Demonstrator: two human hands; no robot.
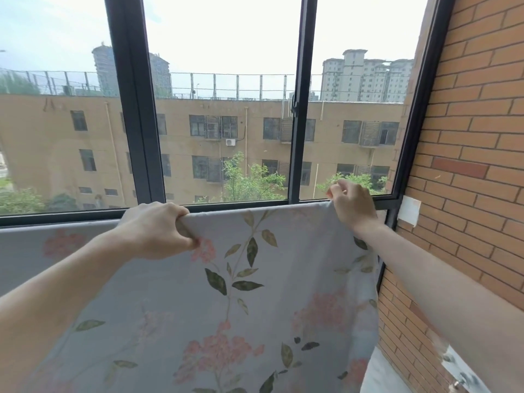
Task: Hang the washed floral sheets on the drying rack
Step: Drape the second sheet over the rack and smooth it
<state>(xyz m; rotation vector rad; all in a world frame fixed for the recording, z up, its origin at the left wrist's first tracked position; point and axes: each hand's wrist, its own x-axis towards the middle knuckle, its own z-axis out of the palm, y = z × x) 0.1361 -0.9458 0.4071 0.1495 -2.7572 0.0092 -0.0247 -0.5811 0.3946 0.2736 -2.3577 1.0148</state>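
The floral sheet (241, 293) looks soft and probably damp-heavy; left hand (154, 229) and right hand (353, 205) both grip its top fold, best held there

Thin woven cloth, that floral sheet (241, 293), matt and soft, pale grey-blue with a printed pattern of pink blossoms and green leaves, lightly creased where it bunches. The window frame (136, 109) looks like dark painted metal with a smooth satin finish, around clear glass. The brick wall (467, 154) is rough, matt orange, with one patch of white paper-like material (409, 210) stuck on it.
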